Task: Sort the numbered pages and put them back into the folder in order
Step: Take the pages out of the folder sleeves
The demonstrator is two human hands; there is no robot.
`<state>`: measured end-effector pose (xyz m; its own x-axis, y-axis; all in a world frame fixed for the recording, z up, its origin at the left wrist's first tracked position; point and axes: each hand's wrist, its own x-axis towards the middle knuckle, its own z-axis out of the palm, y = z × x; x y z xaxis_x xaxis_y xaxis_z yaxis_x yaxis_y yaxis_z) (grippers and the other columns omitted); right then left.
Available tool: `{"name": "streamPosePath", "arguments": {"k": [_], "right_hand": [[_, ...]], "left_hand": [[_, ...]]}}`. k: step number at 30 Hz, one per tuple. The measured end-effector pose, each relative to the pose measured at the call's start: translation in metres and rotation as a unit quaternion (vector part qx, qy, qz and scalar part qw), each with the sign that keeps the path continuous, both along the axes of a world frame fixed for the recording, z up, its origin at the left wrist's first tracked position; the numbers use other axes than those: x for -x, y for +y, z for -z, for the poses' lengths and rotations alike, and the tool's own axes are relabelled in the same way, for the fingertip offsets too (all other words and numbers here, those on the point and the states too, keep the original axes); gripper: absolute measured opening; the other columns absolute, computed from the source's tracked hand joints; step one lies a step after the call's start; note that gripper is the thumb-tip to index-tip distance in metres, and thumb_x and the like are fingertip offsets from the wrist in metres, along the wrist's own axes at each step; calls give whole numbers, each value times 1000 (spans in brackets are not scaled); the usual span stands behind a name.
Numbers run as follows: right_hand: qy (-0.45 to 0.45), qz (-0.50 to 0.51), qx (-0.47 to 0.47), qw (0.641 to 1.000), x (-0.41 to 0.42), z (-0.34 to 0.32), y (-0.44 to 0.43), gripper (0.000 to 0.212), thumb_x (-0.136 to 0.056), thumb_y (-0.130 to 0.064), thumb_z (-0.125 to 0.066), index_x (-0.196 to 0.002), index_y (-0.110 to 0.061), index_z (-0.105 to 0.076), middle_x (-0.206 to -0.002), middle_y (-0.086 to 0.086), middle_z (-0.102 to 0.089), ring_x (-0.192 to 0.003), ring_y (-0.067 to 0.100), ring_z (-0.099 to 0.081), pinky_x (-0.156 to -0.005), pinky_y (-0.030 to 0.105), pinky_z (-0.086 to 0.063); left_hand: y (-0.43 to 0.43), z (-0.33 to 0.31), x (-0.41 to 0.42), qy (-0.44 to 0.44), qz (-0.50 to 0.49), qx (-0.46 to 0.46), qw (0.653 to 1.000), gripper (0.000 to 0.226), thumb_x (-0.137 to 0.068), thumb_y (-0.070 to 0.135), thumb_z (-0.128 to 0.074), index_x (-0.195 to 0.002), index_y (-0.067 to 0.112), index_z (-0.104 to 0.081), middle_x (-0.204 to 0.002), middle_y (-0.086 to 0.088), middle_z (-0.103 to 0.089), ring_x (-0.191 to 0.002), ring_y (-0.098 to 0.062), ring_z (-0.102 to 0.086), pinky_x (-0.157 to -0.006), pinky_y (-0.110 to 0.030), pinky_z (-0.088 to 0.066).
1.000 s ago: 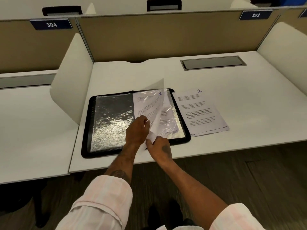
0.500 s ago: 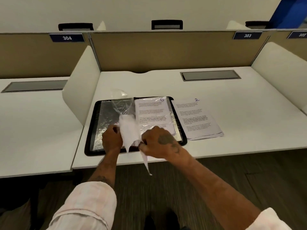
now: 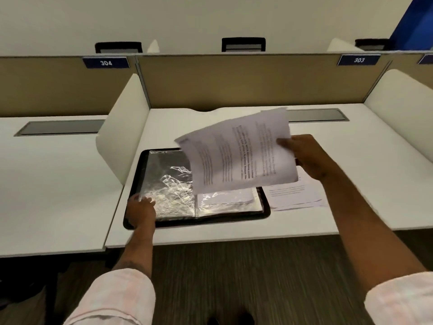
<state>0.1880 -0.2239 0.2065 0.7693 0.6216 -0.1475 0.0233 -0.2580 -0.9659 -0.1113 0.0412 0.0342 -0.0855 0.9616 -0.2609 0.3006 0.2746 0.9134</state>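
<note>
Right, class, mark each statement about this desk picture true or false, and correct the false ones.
1. The right hand holds a printed page in the air over the folder. True.
2. The folder is closed. False: it lies open, its plastic sleeves showing.
3. The left hand touches the folder's near left corner. True.
4. The loose pages lie left of the folder. False: they lie on the desk to its right.

White desk, tan partition, plate 304, plate 303, grey hatch, perhaps chair backs beyond
</note>
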Motion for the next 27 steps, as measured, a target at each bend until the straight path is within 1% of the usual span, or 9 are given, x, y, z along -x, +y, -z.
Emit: {"name": "streamPosePath", "arguments": {"k": [3, 6, 8, 10, 13, 17, 20, 22, 27], "right_hand": [[108, 93, -53, 988, -35, 39, -15, 24, -94, -15, -60, -109, 3, -64, -114, 19, -68, -88, 29, -69, -72, 40, -55], [213, 177, -95, 956, -54, 83, -29, 35, -96, -11, -57, -126, 4, -57, -119, 15, -66, -85, 22, -70, -56, 32, -57], [265, 224, -122, 930, -60, 110, -36, 39, -96, -11, -57, -133, 2, -52, -127, 15, -61, -93, 23, -67, -59, 34, -59], [297, 258, -135, 910, -62, 132, -39, 39, -97, -9, -55, -134, 1, -49, -130, 16, -58, -93, 24, -64, -66, 41, -60], [314, 311, -120, 889, -64, 162, -44, 30, -97, -9, -56, -126, -2, -54, -131, 20, -57, -91, 26, -64, -61, 40, -61], [321, 357, -72, 874, -64, 193, -50, 38, -99, -13, -53, -136, -6, -46, -136, 19, -54, -112, 30, -58, -85, 42, -54], [320, 362, -59, 873, -60, 207, -54, 44, -100, -12, -49, -143, -12, -40, -138, 14, -52, -104, 27, -59, -92, 46, -49], [325, 366, -57, 870, -60, 215, -54, 44, -99, -11, -52, -142, -12, -41, -137, 14, -53, -110, 29, -58, -94, 50, -48], [305, 354, 43, 883, -66, 225, -53, 49, -94, -25, -64, -138, -17, -45, -126, 7, -58, -112, 30, -59, -88, 47, -54]], "left_hand": [[25, 27, 11, -26, -14, 26, 999, 41, -83, 4, -60, -99, 42, -61, -94, 3, -70, -84, -24, -71, -78, -46, -59], [27, 29, 17, -27, 7, 40, 999, 36, -89, 1, -55, -112, 27, -67, -102, -4, -70, -88, -24, -71, -73, -39, -59], [30, 30, 20, -43, 17, 57, 997, 29, -91, 4, -55, -113, 17, -69, -101, -4, -68, -86, -22, -69, -72, -35, -58], [35, 35, 23, -7, 15, 73, 997, 17, -85, 17, -61, -96, 15, -73, -98, -4, -71, -87, -23, -68, -80, -40, -58], [40, 38, 21, 16, 3, 108, 994, 15, -81, 25, -67, -72, 14, -63, -84, -6, -68, -81, -25, -66, -84, -40, -56], [42, 48, 22, 49, 7, 102, 994, 14, -86, 20, -68, -84, 6, -70, -90, -9, -71, -74, -20, -65, -67, -30, -54], [43, 57, 27, 86, 38, 70, 993, 23, -89, 3, -61, -108, 9, -73, -114, -12, -69, -98, -27, -66, -86, -36, -55], [43, 57, 28, 106, 51, 59, 991, 28, -90, 2, -61, -116, 9, -71, -121, -13, -67, -108, -30, -64, -95, -38, -53], [37, 56, 23, 141, 71, 46, 986, 33, -93, 4, -57, -125, 7, -65, -129, -16, -62, -117, -33, -58, -97, -33, -46]]}}
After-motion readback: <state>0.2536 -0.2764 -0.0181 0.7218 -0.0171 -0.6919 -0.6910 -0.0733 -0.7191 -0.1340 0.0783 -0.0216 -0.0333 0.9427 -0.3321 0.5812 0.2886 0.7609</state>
